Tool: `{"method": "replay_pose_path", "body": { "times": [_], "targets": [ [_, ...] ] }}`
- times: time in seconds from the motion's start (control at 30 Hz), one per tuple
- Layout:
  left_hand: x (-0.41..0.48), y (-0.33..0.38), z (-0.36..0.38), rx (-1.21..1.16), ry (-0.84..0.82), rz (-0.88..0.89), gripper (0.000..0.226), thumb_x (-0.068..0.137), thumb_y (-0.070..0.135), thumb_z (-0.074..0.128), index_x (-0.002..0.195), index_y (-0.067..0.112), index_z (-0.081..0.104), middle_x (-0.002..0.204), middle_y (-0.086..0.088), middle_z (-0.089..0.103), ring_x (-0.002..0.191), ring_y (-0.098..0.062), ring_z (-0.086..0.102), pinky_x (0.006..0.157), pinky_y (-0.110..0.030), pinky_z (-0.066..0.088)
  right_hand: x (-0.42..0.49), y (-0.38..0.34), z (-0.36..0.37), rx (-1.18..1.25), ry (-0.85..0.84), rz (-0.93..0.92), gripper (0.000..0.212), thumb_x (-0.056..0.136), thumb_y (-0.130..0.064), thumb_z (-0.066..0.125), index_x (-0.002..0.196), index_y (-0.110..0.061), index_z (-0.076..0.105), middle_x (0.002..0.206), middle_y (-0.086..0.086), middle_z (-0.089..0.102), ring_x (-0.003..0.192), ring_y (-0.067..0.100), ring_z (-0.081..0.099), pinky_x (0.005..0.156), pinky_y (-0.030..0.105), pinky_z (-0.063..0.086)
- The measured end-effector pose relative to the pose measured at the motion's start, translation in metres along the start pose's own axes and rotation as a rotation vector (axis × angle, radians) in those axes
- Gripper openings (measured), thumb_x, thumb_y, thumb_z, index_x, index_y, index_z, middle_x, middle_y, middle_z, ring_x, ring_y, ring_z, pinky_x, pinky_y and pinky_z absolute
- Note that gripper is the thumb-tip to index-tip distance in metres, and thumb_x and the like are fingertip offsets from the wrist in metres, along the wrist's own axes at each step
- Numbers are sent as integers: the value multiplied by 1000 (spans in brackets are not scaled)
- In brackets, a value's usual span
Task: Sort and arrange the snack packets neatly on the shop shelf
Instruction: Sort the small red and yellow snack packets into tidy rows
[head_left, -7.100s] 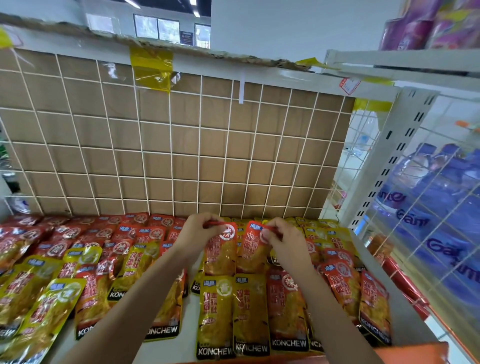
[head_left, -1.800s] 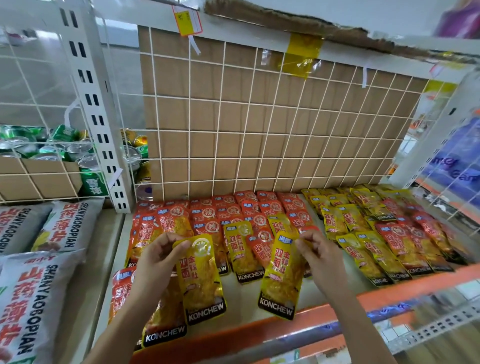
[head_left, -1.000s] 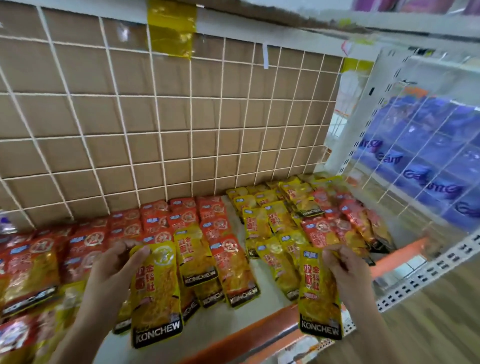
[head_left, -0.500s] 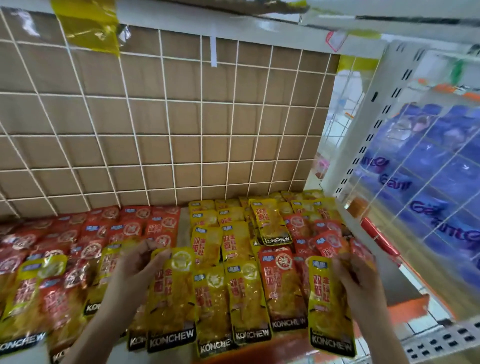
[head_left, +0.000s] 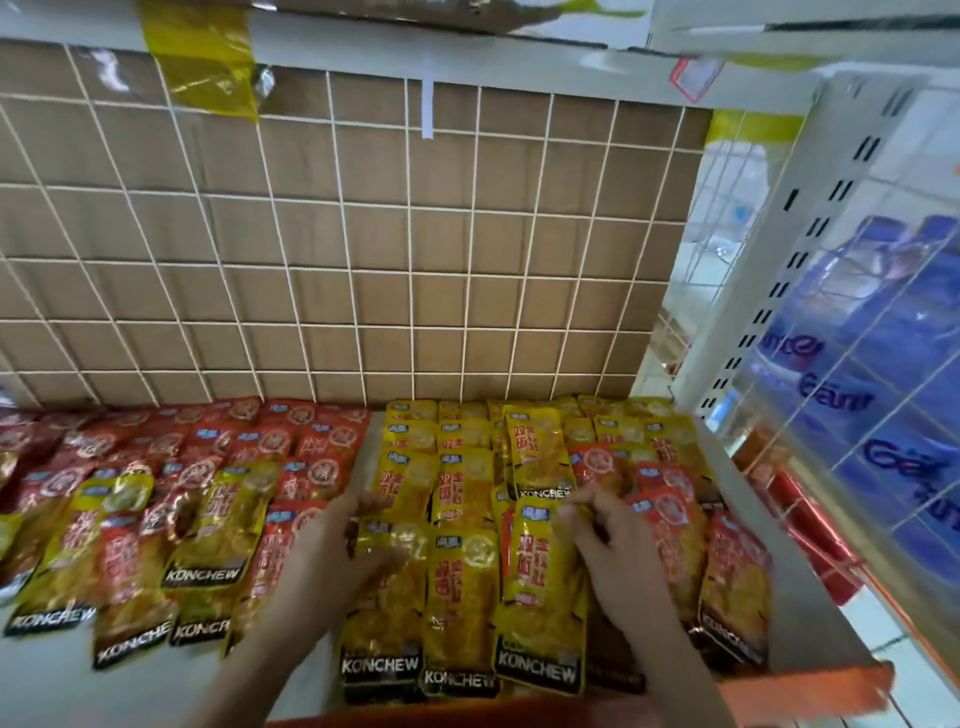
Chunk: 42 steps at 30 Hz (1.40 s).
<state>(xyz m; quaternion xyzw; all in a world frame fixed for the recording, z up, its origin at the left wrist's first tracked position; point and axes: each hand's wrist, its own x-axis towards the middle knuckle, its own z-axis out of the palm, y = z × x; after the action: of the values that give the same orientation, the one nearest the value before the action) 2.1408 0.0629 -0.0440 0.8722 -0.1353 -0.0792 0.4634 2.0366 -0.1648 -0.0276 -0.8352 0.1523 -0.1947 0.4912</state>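
The orange lip (head_left: 800, 686) of the shop shelf (head_left: 47, 680) runs along the front, and the shelf's white floor shows at the near left. Just behind the lip, three yellow KONCHEW snack packets lie side by side with their labels toward the camera.

The left hand (head_left: 332, 556) grips the top of the front-left yellow packet (head_left: 382, 629). Its fingers (head_left: 363, 506) curl over the packet's upper edge and the thumb presses on the face. The middle yellow packet (head_left: 460, 597) lies flat between the two hands. The right hand (head_left: 618, 556) pinches the upper right corner of the front-right yellow packet (head_left: 540, 597), its fingers (head_left: 584, 501) bent close around it. That packet overlaps the ones beneath it.

Just right of that hand lie red packets (head_left: 735, 582), reaching the shelf's right edge. Left of the left arm is a looser, mostly red spread with stray yellow packets (head_left: 218, 519) mixed in, several of them askew.

Farther back the stock is sorted by colour. The red rows (head_left: 291, 441) are on the left and the yellow rows (head_left: 462, 431) on the right, with a narrow strip of shelf between them.

Behind them stands a white wire grid (head_left: 363, 260) backed with brown cardboard, with a strip of yellow tape (head_left: 202, 57) at its top. On the right are a slotted white upright (head_left: 810, 249) and, beyond wire mesh, blue packs (head_left: 878, 374).
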Motion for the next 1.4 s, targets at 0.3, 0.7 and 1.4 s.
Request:
{"method": "replay_pose_path", "body": {
  "times": [0.3,0.7,1.4],
  "targets": [
    [-4,-6,3,216,66,157,34,74,24,77,104,23,61,106,11,48,100,-8,43,79,-23,33,18,-14,58,-221,-154,-122,5,89,-24,60,84,-25,59,74,-17,58,67,-4,55,60,7,39],
    [-2,23,10,137,-2,340,20,85,17,65,95,33,58,98,24,54,89,8,51,71,-4,37,3,7,10,-393,82,-155,13,86,-23,65,98,-21,65,96,-16,58,82,-3,53,71,7,39],
    [10,58,83,343,-358,379,53,69,53,71,109,34,42,114,16,38,112,-6,37,89,-15,32,-46,32,-33,-470,101,121,34,79,-33,71,106,-20,56,75,-19,49,67,-7,47,59,3,34]
  ]
}}
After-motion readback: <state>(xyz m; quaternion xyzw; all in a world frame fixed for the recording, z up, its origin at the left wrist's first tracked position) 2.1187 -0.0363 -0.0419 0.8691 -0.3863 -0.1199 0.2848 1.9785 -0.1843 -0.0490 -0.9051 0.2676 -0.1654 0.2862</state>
